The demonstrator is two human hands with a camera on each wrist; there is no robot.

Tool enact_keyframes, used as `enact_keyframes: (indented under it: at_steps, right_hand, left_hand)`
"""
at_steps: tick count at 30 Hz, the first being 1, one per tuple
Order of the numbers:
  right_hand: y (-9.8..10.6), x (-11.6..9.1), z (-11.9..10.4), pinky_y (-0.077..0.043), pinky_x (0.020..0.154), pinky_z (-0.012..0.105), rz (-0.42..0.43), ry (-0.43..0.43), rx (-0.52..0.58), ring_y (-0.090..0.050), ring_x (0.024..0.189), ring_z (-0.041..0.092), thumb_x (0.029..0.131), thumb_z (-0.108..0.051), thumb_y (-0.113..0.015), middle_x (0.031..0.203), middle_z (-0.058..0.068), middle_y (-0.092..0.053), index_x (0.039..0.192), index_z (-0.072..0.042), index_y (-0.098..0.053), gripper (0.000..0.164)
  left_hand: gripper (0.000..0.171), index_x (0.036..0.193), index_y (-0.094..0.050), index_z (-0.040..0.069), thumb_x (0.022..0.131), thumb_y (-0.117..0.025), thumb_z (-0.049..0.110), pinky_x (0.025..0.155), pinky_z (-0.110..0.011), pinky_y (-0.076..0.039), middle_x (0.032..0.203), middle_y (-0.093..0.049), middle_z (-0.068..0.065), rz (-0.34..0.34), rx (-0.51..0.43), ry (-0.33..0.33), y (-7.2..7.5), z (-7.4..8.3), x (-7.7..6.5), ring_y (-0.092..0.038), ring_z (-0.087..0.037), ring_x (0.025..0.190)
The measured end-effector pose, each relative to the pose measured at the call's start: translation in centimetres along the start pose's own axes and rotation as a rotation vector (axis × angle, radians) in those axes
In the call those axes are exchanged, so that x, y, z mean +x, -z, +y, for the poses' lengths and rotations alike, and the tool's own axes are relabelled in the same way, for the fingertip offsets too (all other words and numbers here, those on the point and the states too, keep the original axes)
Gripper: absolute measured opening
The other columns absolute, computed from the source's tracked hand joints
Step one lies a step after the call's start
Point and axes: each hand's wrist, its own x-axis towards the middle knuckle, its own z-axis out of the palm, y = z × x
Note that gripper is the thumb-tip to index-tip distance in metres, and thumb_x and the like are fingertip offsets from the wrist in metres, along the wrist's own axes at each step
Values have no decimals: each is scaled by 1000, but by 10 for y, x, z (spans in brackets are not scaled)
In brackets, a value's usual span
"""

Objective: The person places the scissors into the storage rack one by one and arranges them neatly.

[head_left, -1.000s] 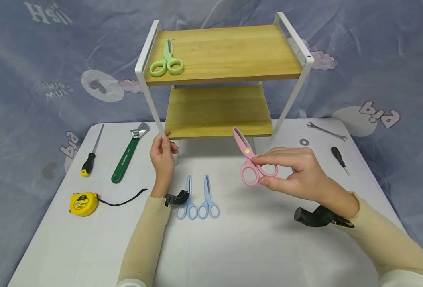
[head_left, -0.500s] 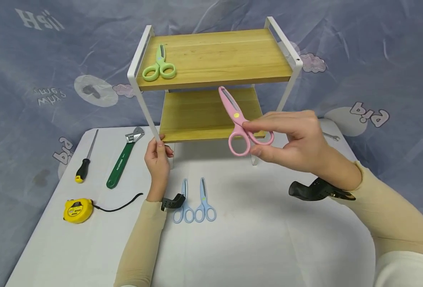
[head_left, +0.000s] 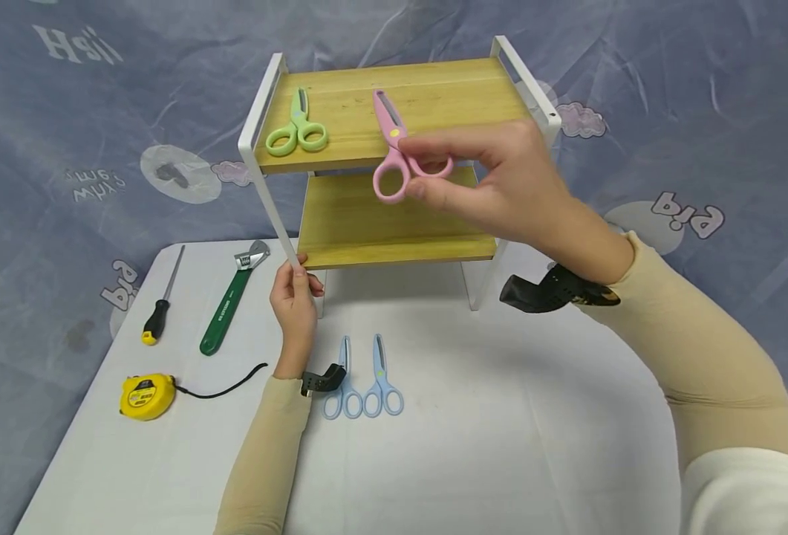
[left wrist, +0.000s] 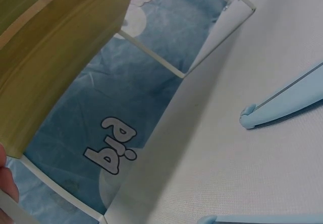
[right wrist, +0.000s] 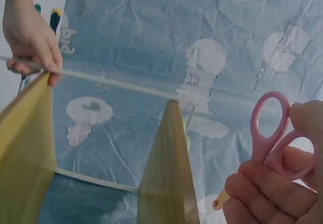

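Note:
My right hand [head_left: 494, 174] pinches pink scissors [head_left: 391, 122] by the handle loops, blades pointing away, in front of the top board of a two-tier shelf [head_left: 434, 104]. The right wrist view shows the pink loops [right wrist: 257, 133] between thumb and fingers. Green scissors [head_left: 298, 126] lie on the left of the top board. With thumb and fingers my left hand [head_left: 295, 305] grips the shelf's white front left post at the lower board [head_left: 394, 223]. Two blue scissors [head_left: 382, 383] lie on the table beside my left wrist; the wrist camera partly covers one pair.
On the table's left are a screwdriver [head_left: 160, 312], a green-handled adjustable wrench [head_left: 228, 305] and a yellow tape measure [head_left: 148, 397] with a black strap. White side rails [head_left: 526, 78] rise at both ends of the top board. A printed cloth [head_left: 166, 59] hangs behind.
My right hand has lifted the pink scissors up and to the left, from low before the shelf to the level of the top board. The left hand keeps its grip on the post.

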Motion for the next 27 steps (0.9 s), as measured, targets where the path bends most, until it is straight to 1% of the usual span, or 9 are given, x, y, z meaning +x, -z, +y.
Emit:
enact_keyframes:
  at_steps: [2, 5, 9, 12, 14, 17, 20, 23, 27]
  right_hand:
    - [-3, 8, 3, -55, 80, 13, -9, -30, -21, -63, 80, -6, 82, -4, -83, 97, 13, -79, 112, 0, -77, 31]
    - [-9, 19, 7, -57, 82, 14, -15, -92, -22, -64, 80, -6, 85, -8, -81, 98, 11, -80, 113, -2, -78, 28]
    - [-15, 30, 12, -54, 77, 13, -45, -170, -42, -64, 78, -3, 90, -17, -78, 100, 6, -80, 114, -7, -79, 26]
    - [-19, 38, 15, -49, 70, 13, -75, -217, -61, -65, 77, -2, 92, -23, -74, 103, 3, -80, 116, -12, -78, 26]
    - [-21, 43, 17, -45, 67, 14, -91, -235, -75, -65, 76, -2, 94, -25, -73, 103, 2, -80, 117, -15, -78, 26]
    - [-25, 51, 22, -44, 66, 14, -117, -243, -111, -65, 75, -2, 96, -26, -70, 103, 3, -80, 118, -14, -78, 27]
    - [-28, 56, 25, -43, 66, 16, -145, -242, -154, -64, 75, 4, 98, -25, -68, 105, 4, -79, 121, -10, -76, 29]
    - [-31, 61, 28, -44, 68, 14, -161, -249, -184, -67, 78, 12, 98, -24, -67, 106, 8, -79, 123, -6, -74, 31]
    - [-35, 65, 30, -45, 70, 12, -182, -257, -211, -71, 82, 18, 98, -24, -66, 104, 10, -79, 122, -7, -75, 31]
  left_hand:
    - [28, 115, -67, -1, 107, -53, 22, 58, -12, -52, 70, -60, 6, 2, -8, 1, 0, 0, 0, -59, -2, 61]
    - [30, 116, -64, -6, 108, -51, 20, 58, -12, -52, 70, -59, 8, 1, 14, 8, 1, 1, 0, -58, -1, 62]
    - [28, 118, -60, -12, 108, -48, 10, 57, -13, -52, 70, -58, 6, -1, 30, 24, 1, 3, 0, -58, -3, 62]
    - [26, 118, -60, -14, 107, -46, 5, 57, -14, -52, 69, -58, 2, -1, 27, 31, 0, 4, -1, -57, -4, 61]
    - [25, 119, -59, -14, 107, -46, 4, 57, -14, -52, 69, -58, 2, 0, 24, 35, 0, 4, -1, -57, -4, 61]
    - [26, 118, -58, -15, 107, -45, 5, 57, -13, -52, 69, -58, 4, -1, 29, 35, 0, 3, -1, -57, -3, 62]
    - [28, 119, -57, -16, 108, -45, 7, 58, -13, -52, 70, -57, 8, -7, 40, 36, 0, 3, -2, -57, -2, 62]
    - [29, 119, -57, -16, 108, -45, 8, 59, -13, -52, 70, -57, 8, -15, 39, 42, -1, 3, -2, -57, -3, 62]
    - [29, 120, -57, -17, 108, -45, 6, 58, -14, -51, 70, -57, 7, -17, 33, 49, 0, 4, -1, -56, -4, 62]
